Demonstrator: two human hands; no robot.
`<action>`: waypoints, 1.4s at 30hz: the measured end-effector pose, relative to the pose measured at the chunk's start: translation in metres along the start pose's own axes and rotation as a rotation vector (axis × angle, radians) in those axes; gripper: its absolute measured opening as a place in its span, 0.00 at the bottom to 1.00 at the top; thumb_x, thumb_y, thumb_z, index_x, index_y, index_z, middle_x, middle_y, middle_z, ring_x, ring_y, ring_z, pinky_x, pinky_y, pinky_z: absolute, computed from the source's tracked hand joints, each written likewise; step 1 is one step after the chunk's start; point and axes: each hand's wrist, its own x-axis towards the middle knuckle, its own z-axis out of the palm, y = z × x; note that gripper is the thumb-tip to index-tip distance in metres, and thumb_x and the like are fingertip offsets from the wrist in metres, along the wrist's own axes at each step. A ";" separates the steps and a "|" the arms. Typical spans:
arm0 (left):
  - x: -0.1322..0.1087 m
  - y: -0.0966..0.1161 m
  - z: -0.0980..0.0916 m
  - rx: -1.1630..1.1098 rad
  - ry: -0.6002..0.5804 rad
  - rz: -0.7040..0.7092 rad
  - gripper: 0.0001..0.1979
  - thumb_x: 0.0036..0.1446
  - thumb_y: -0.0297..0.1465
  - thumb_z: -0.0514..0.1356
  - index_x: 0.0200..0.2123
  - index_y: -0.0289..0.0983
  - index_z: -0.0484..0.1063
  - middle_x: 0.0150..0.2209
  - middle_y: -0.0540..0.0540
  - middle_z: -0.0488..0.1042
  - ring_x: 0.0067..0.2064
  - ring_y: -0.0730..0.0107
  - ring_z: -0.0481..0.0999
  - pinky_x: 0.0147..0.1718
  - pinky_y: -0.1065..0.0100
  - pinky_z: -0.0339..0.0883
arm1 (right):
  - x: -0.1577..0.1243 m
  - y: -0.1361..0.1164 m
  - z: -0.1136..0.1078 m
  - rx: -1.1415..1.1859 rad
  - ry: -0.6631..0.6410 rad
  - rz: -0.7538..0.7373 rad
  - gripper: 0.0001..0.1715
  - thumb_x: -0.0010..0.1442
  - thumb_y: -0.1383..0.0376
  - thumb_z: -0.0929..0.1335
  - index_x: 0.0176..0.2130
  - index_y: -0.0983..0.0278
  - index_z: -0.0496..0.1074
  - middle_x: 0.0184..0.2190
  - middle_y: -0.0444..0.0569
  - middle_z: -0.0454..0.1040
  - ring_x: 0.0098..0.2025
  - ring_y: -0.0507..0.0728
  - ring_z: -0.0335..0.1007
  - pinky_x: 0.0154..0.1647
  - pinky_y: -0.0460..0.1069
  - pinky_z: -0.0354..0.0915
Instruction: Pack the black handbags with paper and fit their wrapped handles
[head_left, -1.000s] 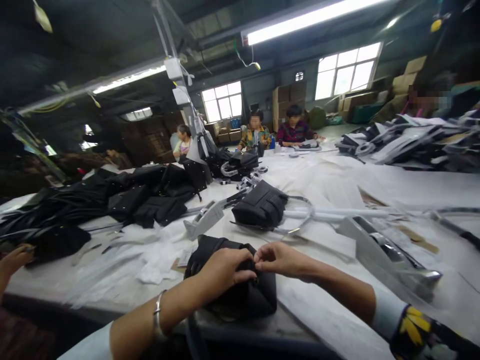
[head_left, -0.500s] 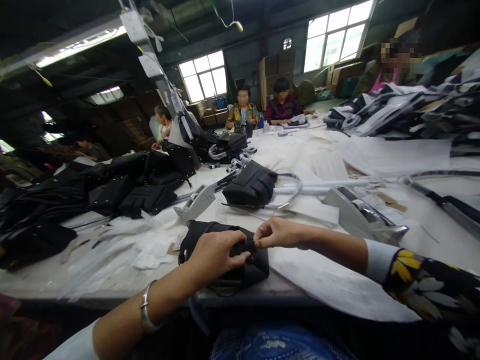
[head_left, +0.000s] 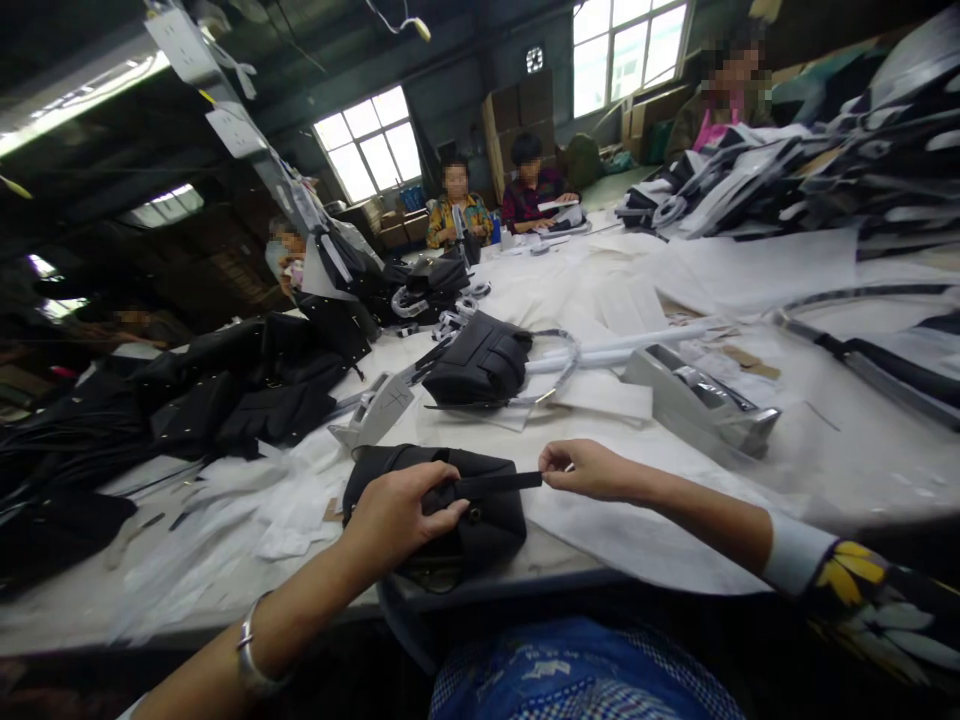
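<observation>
The left hand (head_left: 397, 510) is clamped over the black bag (head_left: 495, 520), hiding where the strap (head_left: 499, 482) leaves it. The right hand (head_left: 581, 468) pinches the strap's free end, fingertips hard to make out. The bag sits at the near edge of the desk (head_left: 825, 440), underside hidden. Bare surface lies open to the right.

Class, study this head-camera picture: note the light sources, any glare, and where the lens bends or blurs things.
Head view: windows blow out to white glare while the ceiling is dark; the wide lens bows the table; left hand gripping the black bag and right hand pinching its strap look sharp; the right-edge piles smear.
</observation>
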 end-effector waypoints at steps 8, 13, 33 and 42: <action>0.002 0.001 0.002 -0.009 0.005 0.023 0.13 0.58 0.39 0.62 0.45 0.42 0.74 0.42 0.49 0.80 0.43 0.62 0.78 0.43 0.67 0.67 | 0.004 -0.032 0.053 -0.108 0.105 -0.369 0.12 0.59 0.58 0.71 0.41 0.61 0.75 0.37 0.48 0.78 0.40 0.58 0.72 0.42 0.50 0.64; -0.003 0.001 0.004 0.006 0.017 0.005 0.14 0.58 0.40 0.62 0.46 0.43 0.74 0.43 0.50 0.80 0.43 0.63 0.79 0.43 0.68 0.68 | 0.008 -0.019 0.049 -0.061 0.034 -0.312 0.09 0.60 0.59 0.69 0.37 0.61 0.77 0.31 0.44 0.78 0.35 0.55 0.71 0.37 0.48 0.61; 0.013 0.003 -0.005 -0.700 -0.202 -0.572 0.25 0.48 0.47 0.67 0.40 0.39 0.62 0.29 0.51 0.77 0.31 0.66 0.78 0.32 0.67 0.70 | 0.017 -0.027 0.066 0.104 0.122 -0.305 0.08 0.58 0.59 0.70 0.36 0.61 0.76 0.34 0.45 0.79 0.38 0.56 0.73 0.41 0.49 0.63; 0.017 0.014 -0.011 -0.754 -0.393 -0.678 0.14 0.50 0.41 0.66 0.30 0.36 0.73 0.27 0.52 0.74 0.30 0.72 0.73 0.30 0.72 0.65 | 0.009 -0.026 0.077 0.264 0.070 -0.246 0.08 0.57 0.60 0.70 0.34 0.62 0.72 0.31 0.43 0.76 0.35 0.54 0.69 0.38 0.47 0.61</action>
